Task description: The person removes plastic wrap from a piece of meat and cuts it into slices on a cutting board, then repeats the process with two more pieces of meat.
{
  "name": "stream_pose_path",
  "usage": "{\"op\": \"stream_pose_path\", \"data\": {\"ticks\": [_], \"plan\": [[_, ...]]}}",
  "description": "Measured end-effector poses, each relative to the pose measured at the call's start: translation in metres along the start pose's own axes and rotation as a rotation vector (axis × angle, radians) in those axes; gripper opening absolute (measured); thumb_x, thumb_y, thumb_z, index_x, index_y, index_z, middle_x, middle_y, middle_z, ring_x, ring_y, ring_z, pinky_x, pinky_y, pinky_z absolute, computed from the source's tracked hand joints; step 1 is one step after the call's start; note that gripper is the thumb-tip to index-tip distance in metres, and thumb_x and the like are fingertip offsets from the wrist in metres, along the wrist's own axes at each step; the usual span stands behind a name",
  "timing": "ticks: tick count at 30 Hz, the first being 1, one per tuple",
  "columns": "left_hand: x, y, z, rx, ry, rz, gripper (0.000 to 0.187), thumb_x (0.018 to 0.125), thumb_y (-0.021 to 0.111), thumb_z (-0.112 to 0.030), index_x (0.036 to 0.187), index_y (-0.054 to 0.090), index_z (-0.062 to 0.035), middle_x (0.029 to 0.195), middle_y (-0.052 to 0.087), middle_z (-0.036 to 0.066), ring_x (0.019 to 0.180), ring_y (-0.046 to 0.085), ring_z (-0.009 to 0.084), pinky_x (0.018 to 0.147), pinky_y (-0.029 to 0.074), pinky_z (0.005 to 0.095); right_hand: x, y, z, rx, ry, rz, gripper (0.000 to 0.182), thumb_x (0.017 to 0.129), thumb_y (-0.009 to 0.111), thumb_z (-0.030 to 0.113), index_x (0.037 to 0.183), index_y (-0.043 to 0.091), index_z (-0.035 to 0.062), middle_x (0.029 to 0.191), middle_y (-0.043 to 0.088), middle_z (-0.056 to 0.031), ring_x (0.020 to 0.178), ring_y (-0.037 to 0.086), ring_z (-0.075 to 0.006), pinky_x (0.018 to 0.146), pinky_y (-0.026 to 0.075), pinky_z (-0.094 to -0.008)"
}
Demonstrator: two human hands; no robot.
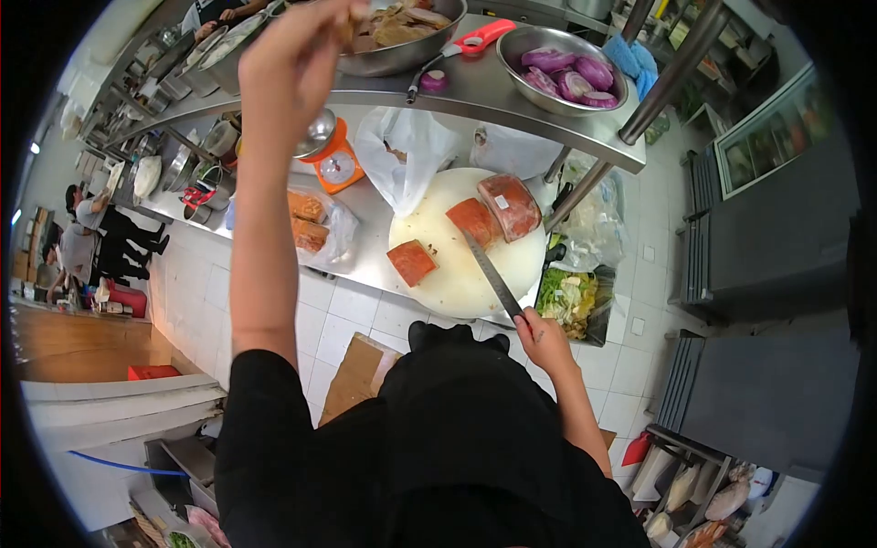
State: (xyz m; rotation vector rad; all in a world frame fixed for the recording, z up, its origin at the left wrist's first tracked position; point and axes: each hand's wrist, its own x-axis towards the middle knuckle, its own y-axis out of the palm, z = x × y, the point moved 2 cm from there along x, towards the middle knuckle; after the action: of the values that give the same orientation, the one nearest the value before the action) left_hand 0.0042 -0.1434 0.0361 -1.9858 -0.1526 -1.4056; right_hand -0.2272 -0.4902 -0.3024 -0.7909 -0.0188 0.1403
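Note:
My right hand (541,338) is closed round the handle of a long knife (493,277), whose tip touches a reddish-brown block (474,222) on the round white board (438,216). A larger block (511,207) with a small label lies beside it, and a smaller piece (411,262) sits at the board's left. Raised at the top, my left hand (297,46) is next to a metal bowl (402,57) of pale brown pieces. Its fingers are bent at the bowl's edge; blur hides whether they hold anything.
An orange scale (336,163) and a plastic bag of orange-brown pieces (311,224) stand left of the board. On the upper shelf (365,97) are a bowl of purple onions (570,80) and a red-handled tool (481,37). Other people are at the far left and top.

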Motion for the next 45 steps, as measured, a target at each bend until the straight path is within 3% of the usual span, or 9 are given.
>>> {"op": "stream_pose_path", "data": {"ticks": [3, 7, 10, 15, 20, 27, 30, 35, 45], "plan": [[0.043, -0.002, 0.015, 0.195, -0.034, 0.236, 0.036, 0.105, 0.072, -0.028, 0.135, 0.072, -0.0088, 0.124, 0.075, 0.016, 0.101, 0.073, 0.0294, 0.087, 0.057, 0.0397, 0.005, 0.000, 0.007, -0.028, 0.026, 0.046, 0.023, 0.106, 0.064, 0.024, 0.095, 0.060, 0.0050, 0.070, 0.067, -0.0238, 0.071, 0.067, -0.0493, 0.064, 0.050, -0.0577], [-0.015, 0.002, -0.009, -0.007, 0.012, 0.129, 0.035, 0.099, 0.075, -0.010, 0.134, 0.072, -0.0061, 0.120, 0.078, 0.010, 0.103, 0.075, 0.0225, 0.086, 0.059, 0.0341, 0.003, 0.002, 0.000, -0.050, 0.010, 0.038, 0.023, 0.105, 0.066, 0.024, 0.093, 0.060, 0.0047, 0.070, 0.067, -0.0228, 0.069, 0.067, -0.0479, 0.063, 0.050, -0.0561], [-0.147, 0.030, -0.029, -0.101, -0.509, 0.740, 0.051, 0.090, 0.085, -0.021, 0.138, 0.068, -0.0115, 0.125, 0.074, 0.010, 0.112, 0.072, 0.0268, 0.089, 0.057, 0.0407, -0.003, 0.001, -0.003, -0.045, 0.027, 0.032, 0.026, 0.104, 0.067, 0.025, 0.090, 0.061, 0.0043, 0.069, 0.067, -0.0217, 0.069, 0.067, -0.0467, 0.062, 0.050, -0.0550], [-0.281, 0.086, -0.022, 0.077, -0.010, 1.050, 0.074, 0.076, 0.090, -0.004, 0.143, 0.058, -0.0116, 0.141, 0.064, 0.009, 0.134, 0.060, 0.0317, 0.112, 0.050, 0.0473, -0.009, -0.005, -0.001, -0.045, 0.071, 0.093, 0.028, 0.105, 0.066, 0.026, 0.088, 0.061, 0.0042, 0.069, 0.066, -0.0220, 0.070, 0.067, -0.0472, 0.063, 0.050, -0.0548], [-0.310, 0.116, 0.036, -0.387, -0.112, 1.104, 0.076, 0.072, 0.089, -0.001, 0.142, 0.059, -0.0096, 0.136, 0.064, 0.014, 0.131, 0.060, 0.0394, 0.107, 0.053, 0.0470, 0.009, 0.003, 0.010, -0.084, 0.045, 0.127, 0.028, 0.105, 0.066, 0.027, 0.090, 0.061, 0.0039, 0.070, 0.067, -0.0224, 0.070, 0.067, -0.0476, 0.063, 0.051, -0.0552], [-0.236, 0.041, 0.214, 0.151, -0.514, 0.396, 0.075, 0.081, 0.090, -0.037, 0.141, 0.058, -0.0039, 0.127, 0.069, 0.020, 0.116, 0.069, 0.0378, 0.099, 0.056, 0.0434, 0.013, 0.026, 0.039, -0.094, 0.122, 0.102, 0.027, 0.105, 0.066, 0.027, 0.092, 0.062, 0.0041, 0.070, 0.068, -0.0218, 0.069, 0.067, -0.0482, 0.062, 0.051, -0.0564], [-0.202, 0.031, 0.306, 0.322, -0.541, 0.388, 0.069, 0.084, 0.088, -0.032, 0.143, 0.060, -0.0099, 0.126, 0.070, 0.021, 0.111, 0.071, 0.0383, 0.097, 0.057, 0.0413, 0.004, 0.037, 0.049, -0.082, 0.149, 0.052, 0.027, 0.105, 0.067, 0.024, 0.091, 0.062, 0.0020, 0.067, 0.063, -0.0237, 0.064, 0.063, -0.0479, 0.060, 0.047, -0.0529], [-0.222, 0.059, 0.382, 0.197, -0.727, 0.980, 0.068, 0.082, 0.086, -0.032, 0.144, 0.063, -0.0155, 0.130, 0.072, 0.016, 0.117, 0.070, 0.0380, 0.099, 0.056, 0.0446, -0.009, 0.044, 0.074, -0.072, 0.299, 0.011, 0.026, 0.105, 0.067, 0.025, 0.092, 0.062, 0.0026, 0.069, 0.066, -0.0238, 0.069, 0.066, -0.0496, 0.062, 0.049, -0.0558], [-0.252, 0.084, 0.408, 0.158, -0.537, 0.859, 0.070, 0.089, 0.083, -0.037, 0.150, 0.056, -0.0158, 0.131, 0.069, 0.023, 0.126, 0.064, 0.0415, 0.107, 0.052, 0.0466, -0.025, 0.070, 0.091, 0.041, 0.463, -0.059, 0.027, 0.106, 0.065, 0.020, 0.090, 0.061, -0.0006, 0.063, 0.059, -0.0221, 0.056, 0.060, -0.0429, 0.055, 0.045, -0.0461]]}}
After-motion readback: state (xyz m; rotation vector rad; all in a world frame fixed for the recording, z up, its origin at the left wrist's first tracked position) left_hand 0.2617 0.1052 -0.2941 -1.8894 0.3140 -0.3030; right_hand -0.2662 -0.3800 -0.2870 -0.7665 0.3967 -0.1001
